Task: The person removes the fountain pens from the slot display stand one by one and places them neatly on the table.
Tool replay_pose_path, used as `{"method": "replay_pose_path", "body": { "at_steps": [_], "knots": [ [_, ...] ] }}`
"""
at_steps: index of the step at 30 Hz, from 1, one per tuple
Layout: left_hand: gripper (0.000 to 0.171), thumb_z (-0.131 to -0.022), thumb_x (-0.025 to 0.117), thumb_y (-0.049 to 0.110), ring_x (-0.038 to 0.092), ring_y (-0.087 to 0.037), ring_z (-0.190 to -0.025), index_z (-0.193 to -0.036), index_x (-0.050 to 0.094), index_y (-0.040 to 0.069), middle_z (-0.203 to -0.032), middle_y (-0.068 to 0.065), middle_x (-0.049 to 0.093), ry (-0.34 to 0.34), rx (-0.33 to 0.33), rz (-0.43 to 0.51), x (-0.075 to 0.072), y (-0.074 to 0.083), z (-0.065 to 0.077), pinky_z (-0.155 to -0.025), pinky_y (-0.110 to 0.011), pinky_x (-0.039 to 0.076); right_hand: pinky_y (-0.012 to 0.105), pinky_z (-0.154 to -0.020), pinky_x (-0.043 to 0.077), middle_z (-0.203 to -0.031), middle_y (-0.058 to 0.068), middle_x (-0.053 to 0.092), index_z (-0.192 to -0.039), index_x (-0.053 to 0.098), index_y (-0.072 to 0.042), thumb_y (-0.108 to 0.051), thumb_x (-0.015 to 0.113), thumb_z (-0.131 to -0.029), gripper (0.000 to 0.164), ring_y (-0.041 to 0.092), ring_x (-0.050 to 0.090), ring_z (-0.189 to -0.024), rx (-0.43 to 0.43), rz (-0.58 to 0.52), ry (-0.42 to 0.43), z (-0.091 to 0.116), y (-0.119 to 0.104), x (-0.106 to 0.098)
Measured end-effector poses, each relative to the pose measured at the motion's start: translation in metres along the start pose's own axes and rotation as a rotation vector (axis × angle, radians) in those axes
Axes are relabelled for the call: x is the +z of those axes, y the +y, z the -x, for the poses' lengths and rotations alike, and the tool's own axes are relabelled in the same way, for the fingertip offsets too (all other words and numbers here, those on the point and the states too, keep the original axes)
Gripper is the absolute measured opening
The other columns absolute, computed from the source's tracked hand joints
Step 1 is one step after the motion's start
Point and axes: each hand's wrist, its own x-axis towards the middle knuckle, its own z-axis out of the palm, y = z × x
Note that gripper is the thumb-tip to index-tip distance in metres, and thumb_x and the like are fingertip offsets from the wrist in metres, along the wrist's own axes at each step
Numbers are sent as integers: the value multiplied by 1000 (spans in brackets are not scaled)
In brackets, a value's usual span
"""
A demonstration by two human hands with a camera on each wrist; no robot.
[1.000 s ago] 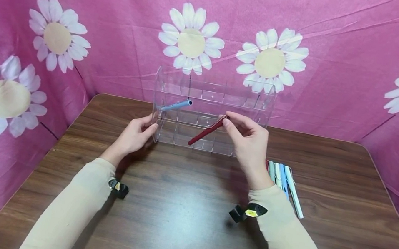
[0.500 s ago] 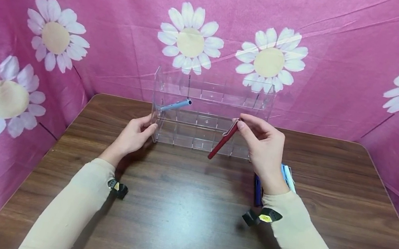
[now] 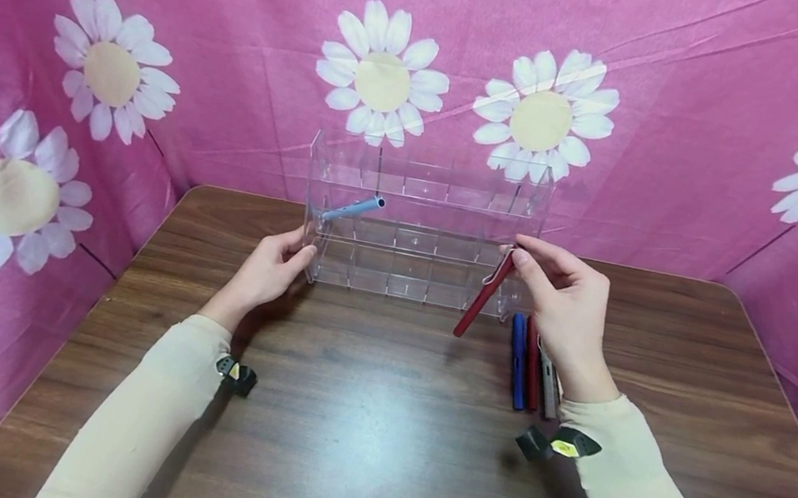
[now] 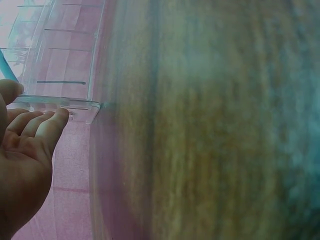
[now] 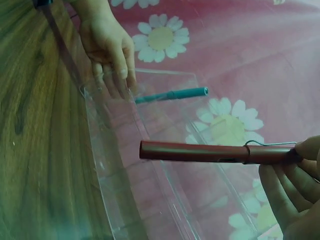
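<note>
My right hand (image 3: pixel 572 314) pinches a dark red pen (image 3: pixel 485 294) by its capped end, where a silver clip shows. The pen slants down to the left, in front of the right side of a clear acrylic display rack (image 3: pixel 405 288). At the rack's left side, my left hand (image 3: pixel 266 278) grips the side panel, thumb (image 4: pixel 11 90) on one face and fingers (image 4: pixel 52 127) on the other. A light blue pen (image 3: pixel 353 208) lies slanted in the rack's left part, its open-looking end up to the right. In the right wrist view, the red pen (image 5: pixel 200 152) lies across the picture.
Beside my right hand, several pens lie side by side on the wooden table (image 3: pixel 343 444): a blue pen (image 3: pixel 518 361), a dark red one (image 3: pixel 531 372) and a grey one (image 3: pixel 547 386) show; my wrist hides others. A pink daisy-print cloth (image 3: pixel 255 79) hangs behind the rack.
My right hand has moved right with the red pen, from the rack's middle to its right end, and the pen hangs more steeply. My left hand and the light blue pen stay put.
</note>
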Motion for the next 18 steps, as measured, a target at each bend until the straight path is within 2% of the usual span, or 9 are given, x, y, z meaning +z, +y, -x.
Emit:
{"method": "replay_pose_path", "body": {
  "at_steps": [8, 15, 18],
  "knots": [
    [48, -110, 57, 12, 69, -32, -81, -157, 54, 1, -115, -29, 77, -4, -9, -1, 0, 1, 0, -70, -18, 53, 15, -79, 59, -94, -18, 83, -123, 80, 1, -10, 75, -101, 25, 1, 76, -85, 22, 84, 69, 2, 0, -24],
    [47, -110, 57, 12, 70, -32, -84, -156, 54, 0, -116, -29, 76, -1, -11, -7, 0, 2, 1, -72, -18, 53, 14, -81, 61, -96, -8, 85, -123, 78, 5, -5, 75, -101, 25, 4, 79, -88, 67, -65, 85, 3, 5, -45],
    [47, -110, 57, 12, 69, -31, -84, -156, 55, 0, -115, -29, 76, -3, -11, -5, 0, 2, 1, -71, -18, 53, 13, -81, 61, -97, -8, 85, -125, 78, 3, -6, 74, -101, 25, 2, 79, -91, 70, -41, 65, 5, 7, -54]
  ]
}}
